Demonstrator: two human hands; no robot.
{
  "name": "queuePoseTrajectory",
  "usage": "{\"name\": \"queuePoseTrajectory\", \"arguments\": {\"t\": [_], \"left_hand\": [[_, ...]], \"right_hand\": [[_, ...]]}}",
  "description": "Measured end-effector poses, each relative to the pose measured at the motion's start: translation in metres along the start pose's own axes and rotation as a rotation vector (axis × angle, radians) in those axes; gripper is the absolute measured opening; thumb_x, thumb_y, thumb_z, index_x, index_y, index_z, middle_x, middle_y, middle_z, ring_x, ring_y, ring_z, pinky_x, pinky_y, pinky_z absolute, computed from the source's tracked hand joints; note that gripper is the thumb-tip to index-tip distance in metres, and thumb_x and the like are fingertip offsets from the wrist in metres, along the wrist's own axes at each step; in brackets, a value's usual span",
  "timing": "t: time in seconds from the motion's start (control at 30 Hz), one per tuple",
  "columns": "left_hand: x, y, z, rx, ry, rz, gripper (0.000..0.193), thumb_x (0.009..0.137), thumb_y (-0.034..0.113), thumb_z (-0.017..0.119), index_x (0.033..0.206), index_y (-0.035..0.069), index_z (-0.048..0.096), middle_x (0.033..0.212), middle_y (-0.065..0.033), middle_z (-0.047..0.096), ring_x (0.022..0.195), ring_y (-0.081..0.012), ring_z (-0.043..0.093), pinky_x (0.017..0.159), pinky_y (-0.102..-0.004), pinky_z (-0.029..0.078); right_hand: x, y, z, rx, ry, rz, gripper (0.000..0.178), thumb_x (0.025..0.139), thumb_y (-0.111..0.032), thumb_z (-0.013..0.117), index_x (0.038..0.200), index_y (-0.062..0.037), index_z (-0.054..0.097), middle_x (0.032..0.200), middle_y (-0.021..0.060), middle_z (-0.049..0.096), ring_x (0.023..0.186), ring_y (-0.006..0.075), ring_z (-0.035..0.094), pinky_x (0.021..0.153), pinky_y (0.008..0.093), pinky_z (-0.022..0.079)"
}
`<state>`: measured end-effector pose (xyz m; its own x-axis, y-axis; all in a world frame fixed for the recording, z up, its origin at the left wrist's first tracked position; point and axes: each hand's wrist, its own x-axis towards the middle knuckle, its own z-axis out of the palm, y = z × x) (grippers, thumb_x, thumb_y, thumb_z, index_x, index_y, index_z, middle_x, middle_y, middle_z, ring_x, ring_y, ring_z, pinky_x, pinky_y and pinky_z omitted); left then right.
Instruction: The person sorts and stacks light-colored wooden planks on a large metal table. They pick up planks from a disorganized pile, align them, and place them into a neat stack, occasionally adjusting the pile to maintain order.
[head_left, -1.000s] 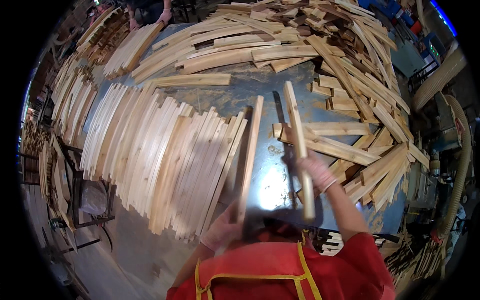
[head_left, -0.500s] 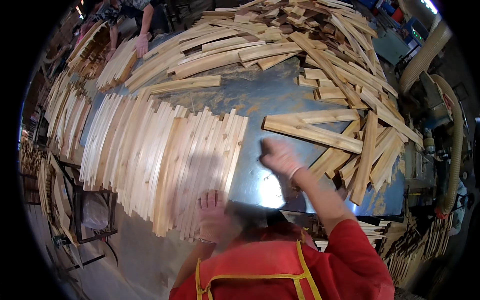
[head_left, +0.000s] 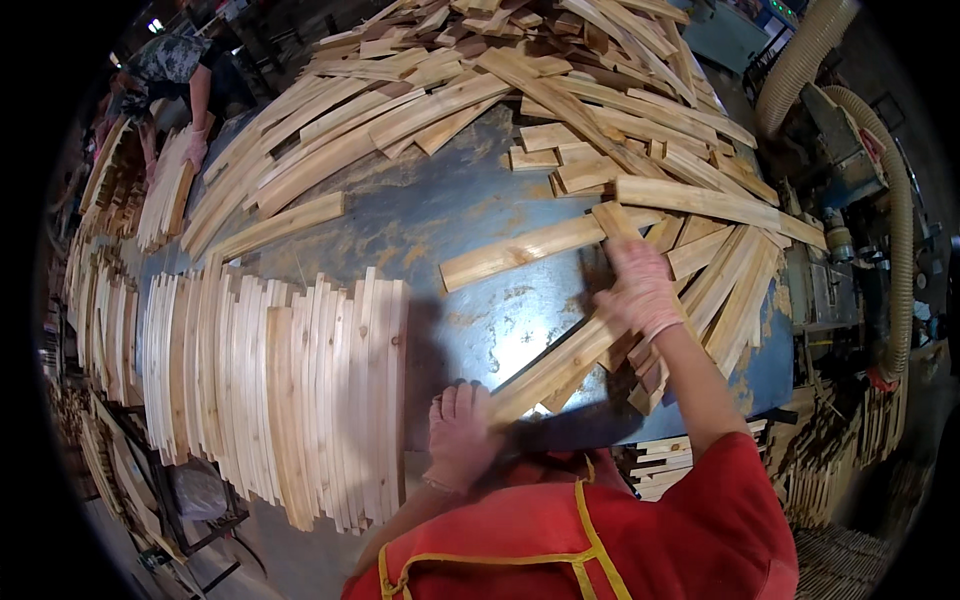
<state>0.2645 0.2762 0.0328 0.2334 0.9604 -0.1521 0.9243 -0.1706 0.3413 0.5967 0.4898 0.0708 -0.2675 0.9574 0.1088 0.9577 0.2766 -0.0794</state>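
My right hand (head_left: 642, 287), in a pale pinkish glove, is closed over a wooden board at the edge of the loose pile; a short board end (head_left: 612, 220) shows beyond its fingers. A lighter board (head_left: 555, 368) slants from beneath this hand down to my left hand (head_left: 460, 432). That gloved left hand has its fingers stretched upward beside the board's lower end; whether it touches the wood is unclear. Left of it, a row of narrow pale slats (head_left: 330, 400) lies side by side, overhanging the table's near edge. Another board (head_left: 540, 250) rests on the metal tabletop (head_left: 500, 320).
A big heap of loose boards (head_left: 560, 110) covers the table's far and right parts. Ribbed hoses (head_left: 800, 70) and machinery stand at the right. Another person's gloved hand (head_left: 196, 150) is at slats at the far left. More stacked wood (head_left: 660, 465) lies below the table.
My right hand has moved right from the bare tabletop onto the boards. A board now slants toward my left hand, which is off the slats. The whole view has shifted.
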Motion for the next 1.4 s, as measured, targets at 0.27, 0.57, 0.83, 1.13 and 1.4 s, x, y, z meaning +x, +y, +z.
{"name": "queuePoseTrajectory", "arguments": {"t": [0.27,0.57,0.83,1.13,1.4], "left_hand": [[0.003,-0.015,-0.003,-0.117,-0.187,-0.006,0.085,0.079,0.036,0.087,0.152,0.008,0.053,0.128,-0.0172,0.068,0.12,-0.0363,0.067,0.106,-0.0489,0.052],[-0.129,-0.051,-0.044,-0.965,-0.23,-0.556,0.086,0.094,0.029,0.069,0.168,0.002,0.034,0.14,-0.0264,0.068,0.121,-0.0419,0.068,0.105,-0.0471,0.053],[-0.16,-0.075,-0.027,-0.306,0.188,-0.339,0.066,0.092,0.037,0.074,0.148,0.005,0.058,0.14,-0.0185,0.064,0.129,-0.0405,0.06,0.105,-0.0513,0.049],[-0.136,-0.08,-0.044,0.097,0.368,-0.081,0.061,0.073,0.032,0.083,0.125,0.008,0.065,0.123,-0.01,0.063,0.117,-0.0306,0.058,0.099,-0.0435,0.049],[-0.108,-0.101,-0.015,-0.039,0.084,-0.05,0.041,0.096,0.031,0.056,0.133,0.014,0.065,0.135,-0.007,0.061,0.128,-0.0298,0.056,0.107,-0.0421,0.047]], "right_hand": [[-0.022,0.053,0.009,0.283,-0.271,0.449,0.086,0.081,-0.034,0.085,0.158,-0.0128,0.052,0.143,0.0198,0.063,0.13,0.0388,0.063,0.112,0.0444,0.051],[-0.043,-0.11,0.079,1.517,-0.236,0.618,0.077,0.098,-0.018,0.076,0.164,0.004,0.042,0.135,0.0113,0.064,0.109,0.0215,0.063,0.094,0.0358,0.054],[-0.08,-0.306,0.095,1.105,-0.7,0.318,0.051,0.106,-0.046,0.061,0.131,-0.0019,0.066,0.096,0.0182,0.071,0.086,0.0293,0.067,0.082,0.0379,0.054],[-0.109,-0.334,0.072,1.61,-0.883,0.565,0.058,0.102,-0.023,0.071,0.15,-0.0188,0.039,0.092,0.0041,0.055,0.069,0.0162,0.054,0.055,0.0331,0.046],[-0.063,-0.324,0.114,1.374,-0.951,0.445,0.104,0.095,-0.042,0.082,0.169,-0.0042,0.02,0.129,0.022,0.066,0.087,0.0245,0.07,0.071,0.0408,0.063]]}}
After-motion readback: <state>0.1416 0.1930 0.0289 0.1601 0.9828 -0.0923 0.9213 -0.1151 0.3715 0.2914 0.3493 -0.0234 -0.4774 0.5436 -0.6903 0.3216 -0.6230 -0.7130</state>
